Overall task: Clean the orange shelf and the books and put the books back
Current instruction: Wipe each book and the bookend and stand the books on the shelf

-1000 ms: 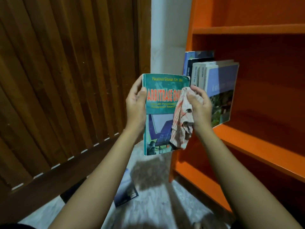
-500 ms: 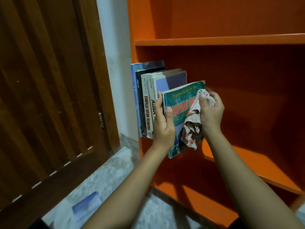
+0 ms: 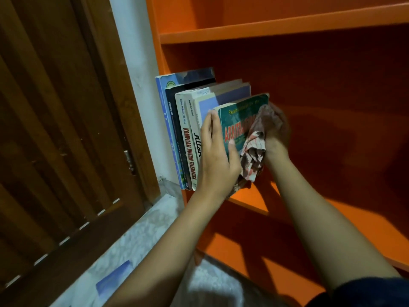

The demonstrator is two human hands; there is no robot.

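My left hand (image 3: 215, 151) grips the spine edge of a green book (image 3: 240, 117) with red title letters, thumb on its cover. The book stands inside the orange shelf (image 3: 287, 29), at the right end of a row of several upright books (image 3: 183, 134) against the shelf's left wall. My right hand (image 3: 276, 134) holds a crumpled red-and-white checked cloth (image 3: 254, 156) against the book's cover and far edge. The book's lower part is hidden behind my left hand and the cloth.
A dark wooden door (image 3: 55, 129) fills the left side, with a white wall strip (image 3: 135, 63) between it and the shelf. A blue book (image 3: 114, 279) lies on the pale marbled floor (image 3: 137, 240) below. The shelf board (image 3: 332, 218) to the right of the books is bare.
The green book moved from in front of the door into the shelf, ending beside the row of upright books. Both hands went with it and the view swung right.
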